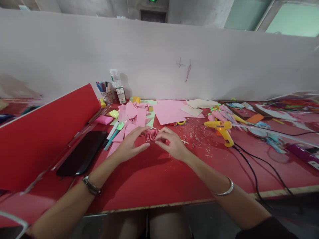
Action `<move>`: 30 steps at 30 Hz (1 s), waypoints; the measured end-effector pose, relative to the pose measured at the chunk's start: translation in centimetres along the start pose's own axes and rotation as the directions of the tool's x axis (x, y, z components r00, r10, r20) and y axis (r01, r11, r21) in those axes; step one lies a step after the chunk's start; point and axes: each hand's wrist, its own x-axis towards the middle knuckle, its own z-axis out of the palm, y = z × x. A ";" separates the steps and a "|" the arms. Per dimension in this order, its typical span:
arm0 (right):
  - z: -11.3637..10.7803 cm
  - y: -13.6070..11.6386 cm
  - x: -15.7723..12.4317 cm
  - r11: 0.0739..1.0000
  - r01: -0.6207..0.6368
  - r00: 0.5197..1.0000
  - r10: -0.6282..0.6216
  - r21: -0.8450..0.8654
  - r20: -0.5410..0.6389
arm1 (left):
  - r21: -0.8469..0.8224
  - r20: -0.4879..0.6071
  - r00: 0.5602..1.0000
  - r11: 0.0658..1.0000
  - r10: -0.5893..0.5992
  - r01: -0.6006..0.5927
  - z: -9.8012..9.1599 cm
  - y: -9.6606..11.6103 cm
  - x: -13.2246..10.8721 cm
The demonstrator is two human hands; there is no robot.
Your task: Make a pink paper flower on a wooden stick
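A small rolled pink paper coil [152, 135] sits between both hands above the red tabletop [159, 176]. My left hand [131, 144] has its fingers stretched toward the coil, fingertips touching its left side. My right hand [171, 142] pinches the coil's right side with curled fingers. Pink paper scraps [132, 116] lie just behind the hands.
A yellow glue gun [221, 130] with a black cord [254, 169] lies to the right. A black phone [83, 152] rests at the left beside a red divider panel [42, 132]. A pen cup [106, 93] and bottle [117, 86] stand by the white wall. Craft clutter fills the far right.
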 end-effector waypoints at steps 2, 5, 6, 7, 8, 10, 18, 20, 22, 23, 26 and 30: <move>0.1 0.0 0.0 1.000 0.019 1.000 -0.019 0.003 0.015 | -0.019 0.019 1.000 1.000 -0.022 0.023 0.3 0.1 0.0; 0.1 0.0 -0.1 1.000 0.027 0.999 -0.027 -0.005 0.028 | -0.057 0.031 0.998 0.997 -0.046 0.048 0.5 0.1 0.0; 0.1 -0.1 -0.1 1.000 0.023 0.999 -0.023 -0.003 0.031 | -0.071 0.030 0.998 0.996 -0.049 0.051 0.6 0.0 0.1; 0.1 -0.1 -0.1 1.000 0.016 0.999 -0.016 0.005 0.033 | -0.083 0.026 0.998 0.995 -0.050 0.052 0.6 -0.1 0.1; 0.1 -0.2 -0.1 1.000 0.009 0.999 -0.009 0.015 0.036 | -0.093 0.018 0.999 0.994 -0.051 0.052 0.6 -0.1 0.1; 0.0 -0.2 -0.1 0.999 -0.007 0.999 0.005 0.035 0.040 | -0.109 -0.003 0.999 0.993 -0.052 0.052 0.6 -0.3 0.1; 0.0 -0.3 0.0 0.995 -0.039 0.999 0.035 0.097 0.042 | -0.105 -0.021 0.998 0.993 -0.056 0.053 0.3 -0.3 0.1; 0.0 -0.2 0.0 0.990 -0.046 0.998 0.040 0.134 0.049 | -0.099 -0.028 0.998 0.994 -0.049 0.046 0.2 -0.4 0.1; 0.0 -0.2 0.1 0.982 -0.056 0.997 0.046 0.182 0.058 | -0.099 -0.036 0.999 0.994 -0.040 0.036 0.1 -0.3 0.1; 0.0 -0.1 0.1 0.976 -0.061 0.997 0.050 0.207 0.060 | -0.103 -0.036 0.999 0.994 -0.037 0.033 0.1 -0.3 0.1; 0.1 -0.1 0.1 0.961 -0.079 0.996 0.064 0.264 0.067 | -0.129 -0.021 0.999 0.991 -0.044 0.041 0.1 0.1 0.1; 0.1 -0.1 0.1 0.959 -0.091 0.994 0.072 0.269 0.077 | -0.170 0.021 0.998 0.984 -0.053 0.055 0.2 0.6 0.1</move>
